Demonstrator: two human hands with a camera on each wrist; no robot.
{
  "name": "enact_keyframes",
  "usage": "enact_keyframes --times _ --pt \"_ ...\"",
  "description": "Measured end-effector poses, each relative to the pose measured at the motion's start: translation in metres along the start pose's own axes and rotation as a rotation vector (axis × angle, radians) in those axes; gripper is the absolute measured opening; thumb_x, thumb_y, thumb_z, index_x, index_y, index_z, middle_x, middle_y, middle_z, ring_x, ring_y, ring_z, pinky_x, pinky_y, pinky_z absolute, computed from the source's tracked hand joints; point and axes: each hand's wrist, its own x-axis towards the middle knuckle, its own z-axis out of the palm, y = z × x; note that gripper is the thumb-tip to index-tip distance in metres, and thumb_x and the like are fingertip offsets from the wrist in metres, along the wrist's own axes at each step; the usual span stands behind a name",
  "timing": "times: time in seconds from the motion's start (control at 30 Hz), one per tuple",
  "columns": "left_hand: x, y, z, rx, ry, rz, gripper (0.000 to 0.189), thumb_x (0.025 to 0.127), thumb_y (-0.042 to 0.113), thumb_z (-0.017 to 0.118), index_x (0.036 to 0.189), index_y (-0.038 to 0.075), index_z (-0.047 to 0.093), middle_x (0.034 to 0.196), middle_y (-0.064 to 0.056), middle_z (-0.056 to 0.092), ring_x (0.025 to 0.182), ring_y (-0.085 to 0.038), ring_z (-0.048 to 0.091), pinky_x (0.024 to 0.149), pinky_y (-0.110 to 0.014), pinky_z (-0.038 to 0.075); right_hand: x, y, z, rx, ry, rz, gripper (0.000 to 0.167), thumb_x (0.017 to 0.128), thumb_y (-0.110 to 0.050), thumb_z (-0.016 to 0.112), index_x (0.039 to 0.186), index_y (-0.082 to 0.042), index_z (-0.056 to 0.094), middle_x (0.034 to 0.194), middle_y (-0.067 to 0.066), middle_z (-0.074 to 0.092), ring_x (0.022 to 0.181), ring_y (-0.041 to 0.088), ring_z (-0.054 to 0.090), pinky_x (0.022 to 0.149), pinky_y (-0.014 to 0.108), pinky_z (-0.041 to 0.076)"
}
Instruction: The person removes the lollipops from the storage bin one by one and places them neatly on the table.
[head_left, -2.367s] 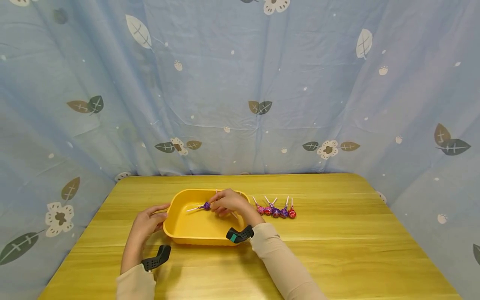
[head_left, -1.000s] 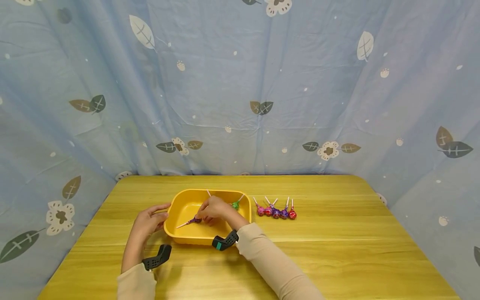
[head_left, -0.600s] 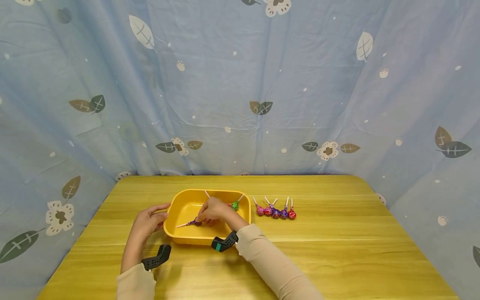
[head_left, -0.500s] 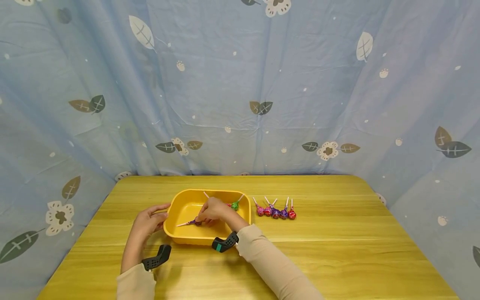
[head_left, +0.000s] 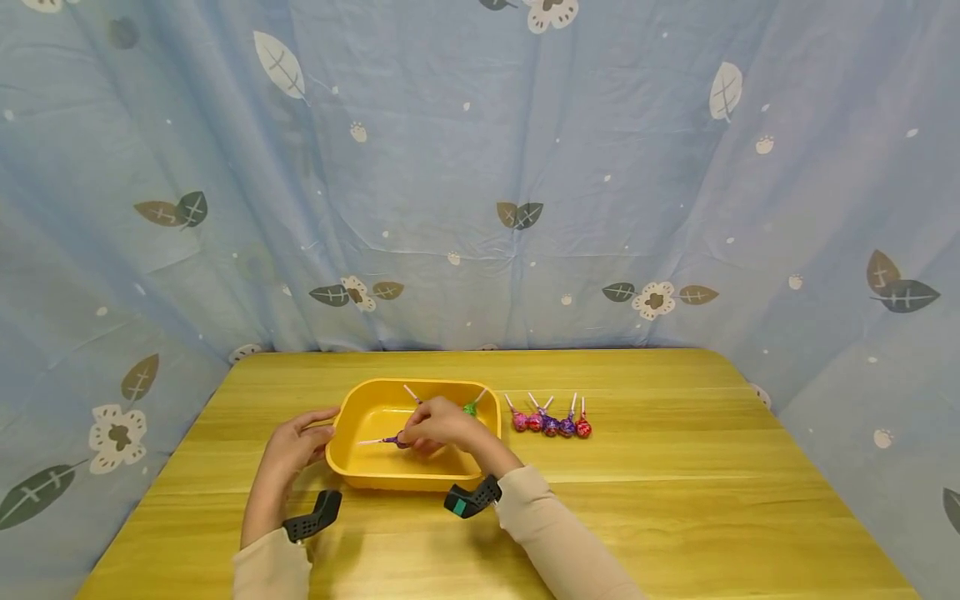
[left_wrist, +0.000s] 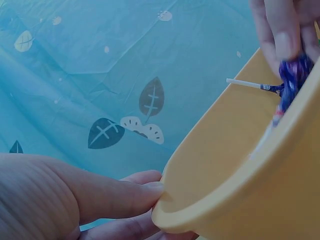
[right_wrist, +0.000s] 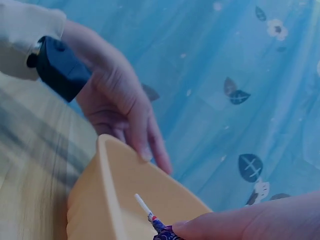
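My left hand (head_left: 290, 442) grips the left end of a yellow plastic basin (head_left: 411, 481); the left wrist view has its thumb on the rim and fingers beneath. Inside the basin, my right hand (head_left: 442, 425) pinches a purple-wrapped lollipop (head_left: 400, 440) by its candy end, its white stick (right_wrist: 142, 204) pointing left. Another lollipop stick (head_left: 412, 393) leans at the back wall, its dark purple wrapper (left_wrist: 272, 88) showing in the left wrist view. A green lollipop (head_left: 470, 408) sits at the back right, partly behind my right hand.
Right of the basin, a row of several pink, red and purple lollipops (head_left: 551, 427) lies on the wood-grain table (head_left: 675, 500), sticks pointing away. A blue patterned curtain (head_left: 420, 167) hangs behind the table's back edge.
My right hand carried the purple lollipop down and left within the basin, paused low, and has now shifted slightly right with it. My left hand has stayed at the rim.
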Motion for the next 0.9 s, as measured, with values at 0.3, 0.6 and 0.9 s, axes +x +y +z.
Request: enact_keyframes --times 0.3,0.6,0.9 --pt "0.001 0.0 0.0 -0.006 0.0 -0.002 0.043 0.098 0.012 0.056 0.137 -0.005 0.05 0.124 -0.026 0.059 0.097 -0.024 0.064 0.073 -0.028 0.056 -0.021 0.001 -0.015 0.082 0.048 -0.024 0.011 0.086 -0.005 0.071 0.09 0.005 0.066 0.081 0.011 0.069 0.076 0.03 0.069 0.073 0.042 0.057" --pt "0.0 0.0 0.001 0.012 0.011 -0.008 0.042 0.098 0.013 0.056 0.136 -0.003 0.052 0.127 -0.025 0.057 0.093 -0.019 0.064 0.074 -0.027 0.056 -0.043 0.007 -0.032 0.163 0.023 -0.06 0.015 0.089 -0.006 0.068 0.097 0.007 0.064 0.088 0.015 0.07 0.078 0.029 0.069 0.077 0.048 0.055" --pt "-0.001 0.0 0.001 0.015 0.011 -0.006 0.042 0.098 0.012 0.055 0.137 -0.003 0.052 0.129 -0.026 0.056 0.093 -0.019 0.064 0.075 -0.028 0.056 -0.059 0.015 -0.045 0.261 0.074 -0.076 0.025 0.09 -0.011 0.069 0.106 0.007 0.061 0.093 0.014 0.067 0.081 0.029 0.068 0.076 0.044 0.056"
